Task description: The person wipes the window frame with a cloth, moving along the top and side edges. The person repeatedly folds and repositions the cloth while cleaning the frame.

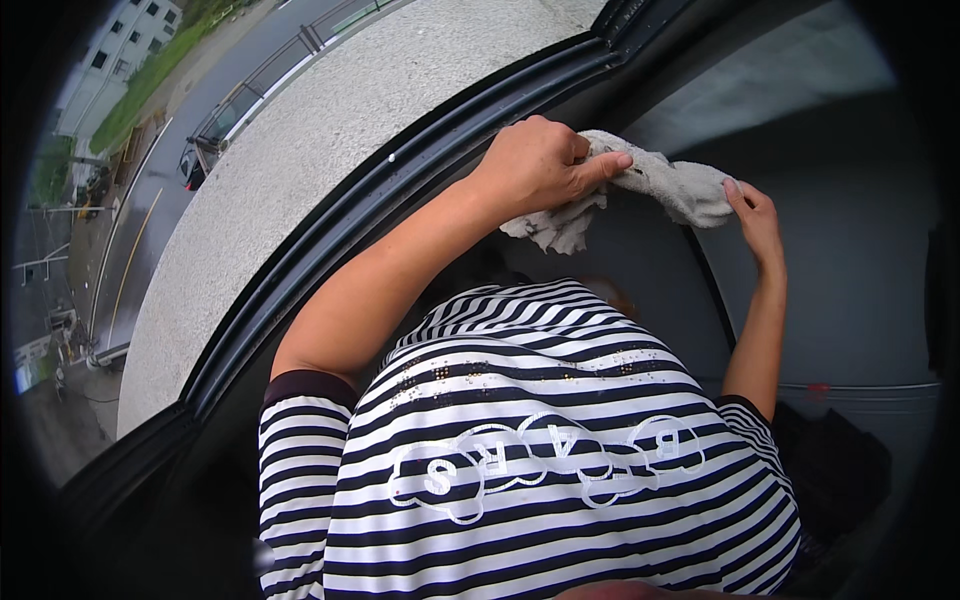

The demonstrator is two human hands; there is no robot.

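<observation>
A damp-looking off-white cloth rag (pixel 679 187) is stretched between my two hands, bunched and somewhat twisted. My left hand (pixel 536 161) grips one end in a fist, thumb lying along the fabric, and a loose ragged flap hangs below it. With thumb and fingers, my right hand (pixel 754 214) pinches the other end. Both hands are raised in front of my black-and-white striped shirt (pixel 555 502), just inside a dark window frame (pixel 450 127). The rag hides part of the dark surface behind it.
Beyond the frame runs a rough pale ledge (pixel 300 150). Past it lie a road (pixel 150 217) with a vehicle, and a white building (pixel 124 67). To my right are a dark grey panel (pixel 847 262), a reflective pane (pixel 772 90) and a dark heap (pixel 832 465), perhaps fabric.
</observation>
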